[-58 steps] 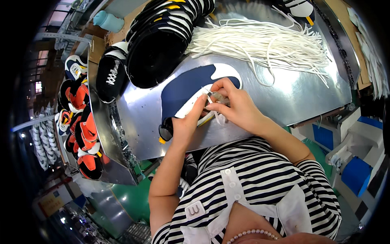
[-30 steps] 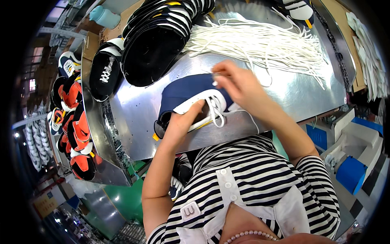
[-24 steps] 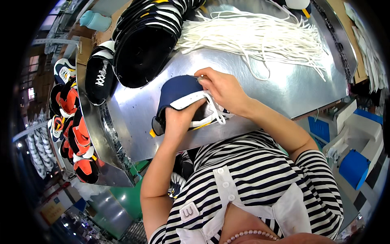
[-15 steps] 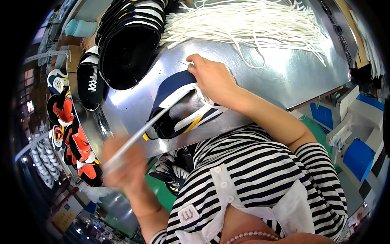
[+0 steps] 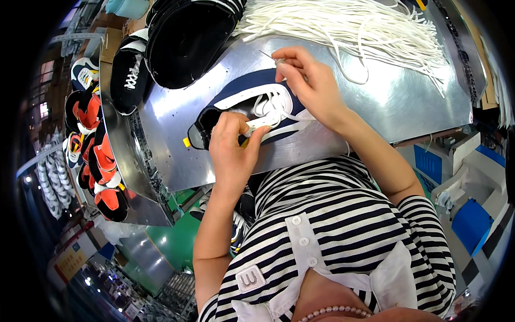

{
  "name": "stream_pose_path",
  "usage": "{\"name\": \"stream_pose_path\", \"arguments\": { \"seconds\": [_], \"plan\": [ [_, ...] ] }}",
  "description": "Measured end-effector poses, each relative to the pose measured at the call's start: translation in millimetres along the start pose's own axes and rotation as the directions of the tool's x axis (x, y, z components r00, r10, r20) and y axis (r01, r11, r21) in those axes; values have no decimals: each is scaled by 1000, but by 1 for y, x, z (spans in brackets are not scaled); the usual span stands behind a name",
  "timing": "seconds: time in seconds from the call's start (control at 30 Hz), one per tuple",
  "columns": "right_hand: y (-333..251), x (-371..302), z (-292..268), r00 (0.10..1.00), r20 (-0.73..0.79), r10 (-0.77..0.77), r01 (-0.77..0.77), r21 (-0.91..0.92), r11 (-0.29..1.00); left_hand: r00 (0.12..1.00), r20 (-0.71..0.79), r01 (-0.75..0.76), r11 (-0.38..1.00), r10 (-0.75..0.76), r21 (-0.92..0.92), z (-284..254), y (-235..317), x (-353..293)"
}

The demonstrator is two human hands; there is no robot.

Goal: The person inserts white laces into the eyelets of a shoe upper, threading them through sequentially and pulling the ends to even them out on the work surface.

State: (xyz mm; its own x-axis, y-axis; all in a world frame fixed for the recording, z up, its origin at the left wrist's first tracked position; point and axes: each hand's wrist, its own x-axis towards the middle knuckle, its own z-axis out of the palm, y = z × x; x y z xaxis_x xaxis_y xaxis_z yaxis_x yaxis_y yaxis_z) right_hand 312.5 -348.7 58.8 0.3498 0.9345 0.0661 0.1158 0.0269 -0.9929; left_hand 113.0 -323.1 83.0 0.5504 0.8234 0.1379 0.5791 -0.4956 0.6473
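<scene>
Navy and white shoe upper (image 5: pixel 244 83) lies on the metal tabletop (image 5: pixel 397 107), just in front of the person, with its toe part to the right and its dark opening to the left, where a small yellow tab (image 5: pixel 186 142) sticks out. White lace (image 5: pixel 261 107) is in loose loops across the front of the opening. Of the two hands, the left hand (image 5: pixel 232 147) is narrow: its thumb and fingers pinch the near white eyelet edge of the upper. The right hand (image 5: pixel 311 83) is above the toe part and holds between its fingertips a thin pointed tool (image 5: pixel 266 54); whether this hand also touches the upper, I cannot tell. Behind it, a wide bundle of white laces (image 5: pixel 343 32) is spread. To the left of this bundle stands a stack of black pieces (image 5: pixel 188 45), and just beside it is a black upper with crossed white lacing (image 5: pixel 127 80). Orange and black shoe uppers (image 5: pixel 107 155) are lower at the left, beyond the tabletop's edge.
</scene>
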Motion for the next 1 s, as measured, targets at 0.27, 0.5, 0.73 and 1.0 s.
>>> {"name": "stream_pose_path", "arguments": {
  "seconds": [0.27, 0.5, 0.73, 1.0],
  "plan": [
    [-5, -76, -3, 975, 191, 116, -125, 33, 992, 987, -51, -139, 972, 151, 188, 6, -3, -3],
    [5, -65, 12, 913, 137, 385, -399, 99, 912, 986, -61, -152, 987, 155, 58, 5, -8, -2],
    [1, -69, 9, 800, 172, 574, -600, 222, 769, 981, -48, -187, 981, 189, 42, 8, -8, -8],
    [-22, -53, 2, 876, 275, 396, -464, 256, 848, 986, 145, -46, 976, 78, -213, -9, -5, 1]
  ]
}}
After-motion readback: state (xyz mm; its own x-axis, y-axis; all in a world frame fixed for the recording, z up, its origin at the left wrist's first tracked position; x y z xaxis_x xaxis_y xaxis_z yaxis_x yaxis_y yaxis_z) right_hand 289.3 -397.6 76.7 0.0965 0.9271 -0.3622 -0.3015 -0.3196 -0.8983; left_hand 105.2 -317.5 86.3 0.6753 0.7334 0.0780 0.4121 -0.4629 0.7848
